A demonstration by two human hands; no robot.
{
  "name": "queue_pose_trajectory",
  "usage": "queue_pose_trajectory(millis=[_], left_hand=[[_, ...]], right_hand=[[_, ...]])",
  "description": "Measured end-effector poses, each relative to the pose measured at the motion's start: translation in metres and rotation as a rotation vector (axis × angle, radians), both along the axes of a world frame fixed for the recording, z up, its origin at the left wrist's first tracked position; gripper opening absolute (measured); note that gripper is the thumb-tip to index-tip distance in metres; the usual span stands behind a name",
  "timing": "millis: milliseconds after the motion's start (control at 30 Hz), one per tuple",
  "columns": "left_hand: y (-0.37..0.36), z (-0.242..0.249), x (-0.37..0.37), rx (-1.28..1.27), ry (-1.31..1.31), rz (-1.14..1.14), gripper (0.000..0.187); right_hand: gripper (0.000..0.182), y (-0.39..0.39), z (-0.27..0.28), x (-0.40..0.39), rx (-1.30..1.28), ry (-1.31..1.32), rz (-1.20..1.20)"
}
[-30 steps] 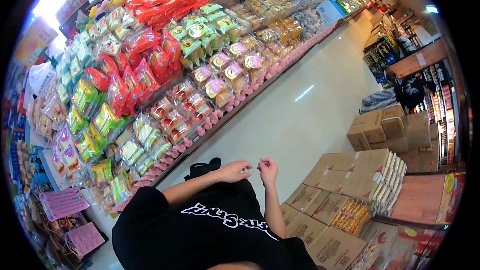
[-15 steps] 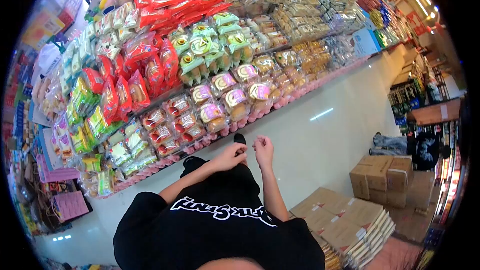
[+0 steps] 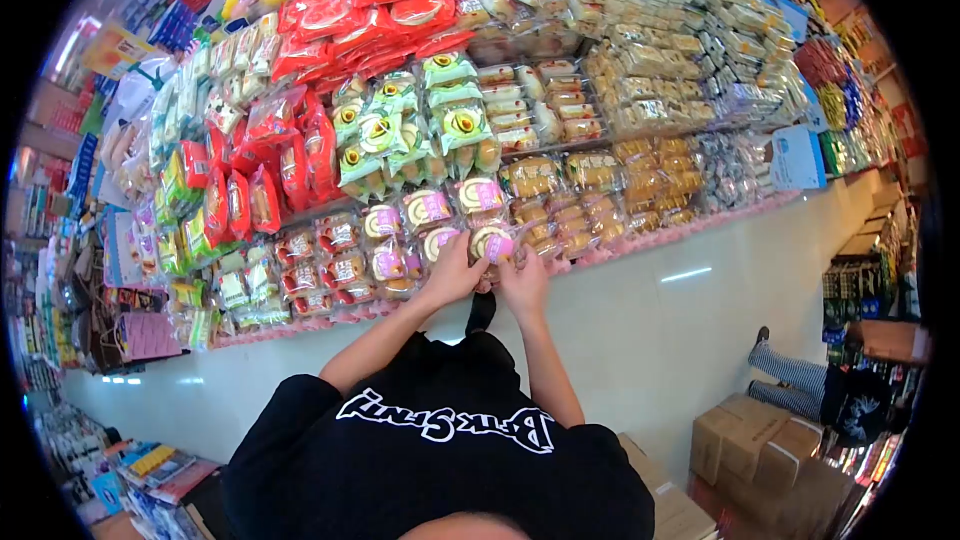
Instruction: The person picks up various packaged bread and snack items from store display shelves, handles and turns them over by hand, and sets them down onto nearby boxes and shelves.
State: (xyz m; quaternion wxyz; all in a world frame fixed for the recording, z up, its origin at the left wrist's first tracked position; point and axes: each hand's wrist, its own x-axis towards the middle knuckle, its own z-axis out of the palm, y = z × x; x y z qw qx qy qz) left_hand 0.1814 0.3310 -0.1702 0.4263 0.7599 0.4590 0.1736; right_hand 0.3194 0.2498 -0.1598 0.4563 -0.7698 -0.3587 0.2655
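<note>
At the front edge of a display of wrapped snacks, my left hand (image 3: 456, 271) and my right hand (image 3: 525, 283) are closed on the two sides of a clear-wrapped cake pack (image 3: 492, 242) with a pink and cream label. The right fingers pinch its right edge; the left fingers press at its left side and partly hide the pack beside it. More packs with the same label (image 3: 427, 207) lie to the left and behind. Golden pastries in clear wrap (image 3: 535, 178) are just right of my hands.
Green avocado-print packets (image 3: 380, 128) and red packets (image 3: 365, 15) are piled farther back. A pink ruffled trim (image 3: 625, 243) runs along the display's front edge. Cardboard boxes (image 3: 745, 435) stand on the floor at lower right, near a person in striped trousers (image 3: 795, 375).
Both hands have moved forward from in front of my body to the display and taken hold of a pink-labelled cake pack. The view has shifted closer to the shelf.
</note>
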Motion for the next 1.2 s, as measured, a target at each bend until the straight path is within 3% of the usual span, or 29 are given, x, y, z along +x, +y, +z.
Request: queue_pose_trajectory(millis=[167, 267, 400, 467, 500, 533, 600, 733, 767, 867, 900, 1000, 1200], left_hand=[[0.007, 0.000, 0.016, 0.047, 0.149, 0.017, 0.061], [0.006, 0.030, 0.025, -0.008, 0.208, 0.057, 0.062], [-0.012, 0.049, 0.026, 0.149, 0.097, 0.090, 0.058], [-0.023, 0.059, 0.018, 0.210, 0.053, 0.134, 0.059], [-0.028, 0.063, 0.013, 0.200, 0.032, 0.164, 0.060], [-0.031, 0.067, 0.005, 0.193, 0.008, 0.194, 0.062], [-0.039, 0.070, -0.014, 0.256, 0.004, 0.254, 0.066], [-0.061, 0.085, -0.067, 0.290, 0.035, 0.402, 0.069], [-0.066, 0.088, -0.082, 0.289, 0.032, 0.435, 0.069], [-0.088, 0.095, -0.134, 0.259, 0.100, 0.530, 0.068], [-0.096, 0.091, -0.153, 0.271, 0.100, 0.554, 0.067], [-0.128, 0.089, -0.209, 0.402, 0.080, 0.654, 0.067], [-0.207, 0.075, -0.319, 0.430, 0.055, 0.939, 0.071]], right_hand=[[0.039, 0.012, -0.026, 0.009, 0.109, -0.263, 0.102], [0.034, 0.016, -0.032, 0.013, 0.057, -0.053, 0.109], [0.027, 0.012, -0.045, 0.012, 0.103, 0.172, -0.006], [0.025, 0.015, -0.035, 0.007, 0.108, 0.209, 0.012], [0.026, 0.018, 0.002, 0.000, 0.076, 0.409, 0.011], [0.028, 0.023, 0.009, -0.007, 0.107, 0.438, 0.049], [0.034, 0.027, 0.019, -0.022, 0.160, 0.499, 0.120], [0.031, 0.031, 0.033, -0.071, 0.062, 0.350, 0.300], [0.036, 0.031, -0.005, -0.081, 0.140, 0.210, 0.363], [0.039, 0.021, 0.015, -0.134, 0.191, 0.098, 0.480], [0.040, 0.014, 0.029, -0.157, 0.114, 0.314, 0.453], [0.034, -0.005, 0.040, -0.220, 0.214, 0.278, 0.501], [0.032, -0.059, 0.042, -0.349, 0.142, 0.286, 0.768]])
